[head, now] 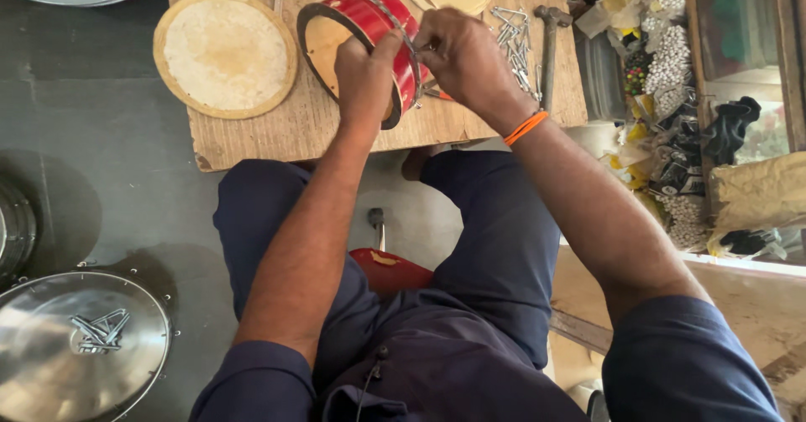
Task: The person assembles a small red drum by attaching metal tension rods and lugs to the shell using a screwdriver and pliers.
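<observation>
Left hand (363, 73) clamped on round red metal drum shell (363, 44), right hand (460, 57) pinching rim wire above; light, stiff, best gripped by rim.

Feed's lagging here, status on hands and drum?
Left hand grips red drum shell. Right hand at its rim. Hammer, nails lie alongside.
</observation>
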